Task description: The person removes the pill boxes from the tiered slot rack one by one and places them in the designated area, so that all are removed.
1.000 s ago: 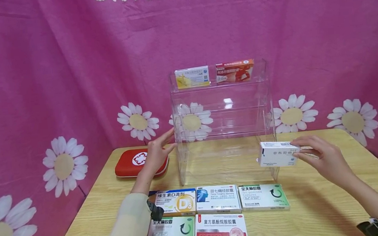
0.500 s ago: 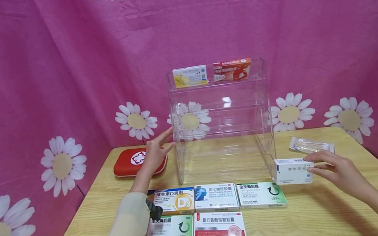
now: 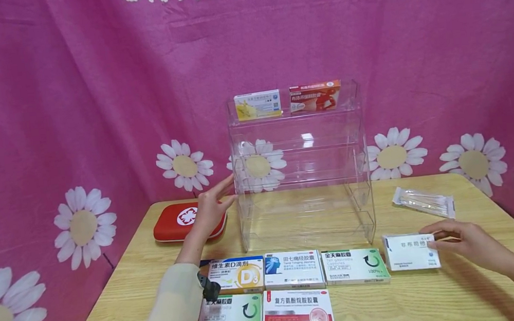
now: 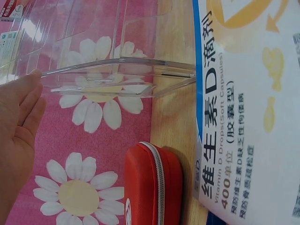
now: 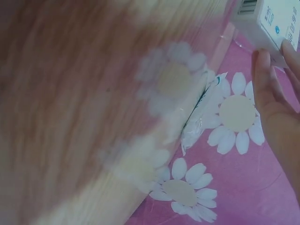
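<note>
The right hand point(image 3: 465, 245) pinches a white box point(image 3: 412, 253) by its right end, thumb on the printed front, the fingers behind it partly hidden; the right wrist view cuts the box off, and whether it touches the desk point(image 3: 387, 310) is hard to tell. The box sits just beyond the front right corner of a clear rack point(image 3: 303, 183), well apart from the left hand point(image 3: 212, 208), which reaches forward with fingers nearly straight, their tips against the rack's left side. The left wrist and hand cover part of a red case point(image 3: 170, 225) near the desk's far left corner, and a dark wrist device point(image 3: 210, 287) overlaps the vitamin D box point(image 3: 240, 271). Four other flat boxes point(image 3: 294, 270) lie toward the near edge, which is out of frame. A clear packet point(image 3: 424, 203) lies toward the far right corner; a yellow-and-white box point(image 3: 258, 106) and a red box point(image 3: 315, 98) stand in the rack's top tier.
</note>
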The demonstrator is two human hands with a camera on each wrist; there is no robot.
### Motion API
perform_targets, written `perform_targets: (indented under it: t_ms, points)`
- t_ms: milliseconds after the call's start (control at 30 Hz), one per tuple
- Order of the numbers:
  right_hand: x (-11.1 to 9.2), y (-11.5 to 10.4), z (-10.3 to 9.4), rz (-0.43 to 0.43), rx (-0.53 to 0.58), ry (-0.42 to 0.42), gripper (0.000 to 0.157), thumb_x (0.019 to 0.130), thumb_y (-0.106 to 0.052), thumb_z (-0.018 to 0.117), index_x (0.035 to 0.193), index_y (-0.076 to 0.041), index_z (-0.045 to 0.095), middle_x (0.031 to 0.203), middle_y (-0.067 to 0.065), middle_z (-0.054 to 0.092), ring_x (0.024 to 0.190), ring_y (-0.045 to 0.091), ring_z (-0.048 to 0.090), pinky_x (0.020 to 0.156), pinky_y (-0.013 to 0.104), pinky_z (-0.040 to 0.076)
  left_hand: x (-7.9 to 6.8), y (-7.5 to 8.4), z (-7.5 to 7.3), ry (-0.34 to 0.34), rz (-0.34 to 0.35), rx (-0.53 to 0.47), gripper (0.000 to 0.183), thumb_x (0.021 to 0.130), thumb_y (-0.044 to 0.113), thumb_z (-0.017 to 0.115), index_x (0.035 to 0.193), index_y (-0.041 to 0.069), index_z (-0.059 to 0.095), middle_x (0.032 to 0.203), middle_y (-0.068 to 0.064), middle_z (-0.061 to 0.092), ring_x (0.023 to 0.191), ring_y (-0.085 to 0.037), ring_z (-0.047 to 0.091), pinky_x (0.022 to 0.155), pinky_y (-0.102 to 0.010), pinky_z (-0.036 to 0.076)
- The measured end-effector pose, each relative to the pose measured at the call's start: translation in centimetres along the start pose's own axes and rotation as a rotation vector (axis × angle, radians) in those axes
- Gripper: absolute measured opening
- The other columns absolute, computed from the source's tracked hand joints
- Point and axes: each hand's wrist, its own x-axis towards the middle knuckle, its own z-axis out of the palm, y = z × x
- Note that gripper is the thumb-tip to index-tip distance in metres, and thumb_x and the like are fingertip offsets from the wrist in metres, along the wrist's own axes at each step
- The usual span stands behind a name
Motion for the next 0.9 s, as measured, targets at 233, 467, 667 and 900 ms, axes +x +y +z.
perform_targets:
  t_ms: [233, 467, 667, 900]
  points:
    - [0.0, 1.2, -0.5, 0.022, 0.013, -0.127, 0.025, 0.086, 0.006, 0.066, 0.109, -0.003, 0.069, 0.107, -0.031, 0.063, 0.092, -0.014, 0.059, 0.069, 0.007, 0.052, 0.0, 0.1, 0.1, -0.001, -0.002, -0.007, 0.054, 0.086, 0.003, 0.072, 0.138, 0.006, 0.056, 0.129, -0.016, 0.065, 0.116, -0.031, 0.066, 0.096, -0.038, 0.055]
    - [0.3, 2.2, -0.9, 0.043, 0.094, -0.293, 0.022, 0.093, 0.003, 0.059, 0.113, 0.0, 0.067, 0.104, -0.023, 0.067, 0.092, -0.012, 0.058, 0.07, 0.011, 0.052, 0.0, 0.2, 0.0, -0.007, -0.024, -0.008, 0.054, 0.086, 0.004, 0.072, 0.138, 0.007, 0.056, 0.13, -0.016, 0.064, 0.118, -0.03, 0.065, 0.097, -0.038, 0.055]
    - [0.7, 2.6, -0.9, 0.076, 0.139, -0.391, 0.023, 0.096, 0.0, 0.055, 0.117, 0.004, 0.065, 0.107, -0.021, 0.068, 0.093, -0.012, 0.056, 0.072, 0.01, 0.05, -0.1, 0.3, 0.0, -0.009, -0.031, 0.002, 0.055, 0.086, 0.004, 0.071, 0.139, 0.008, 0.055, 0.131, -0.015, 0.064, 0.118, -0.03, 0.065, 0.098, -0.038, 0.054]
    - [0.6, 2.8, -0.6, 0.104, 0.114, -0.388, 0.025, 0.096, -0.002, 0.056, 0.118, 0.009, 0.063, 0.105, -0.024, 0.066, 0.09, -0.013, 0.054, 0.069, 0.011, 0.05, -0.1, 0.3, 0.1, -0.008, -0.04, 0.0, 0.055, 0.086, 0.003, 0.071, 0.139, 0.008, 0.055, 0.131, -0.015, 0.064, 0.117, -0.031, 0.065, 0.097, -0.039, 0.055]
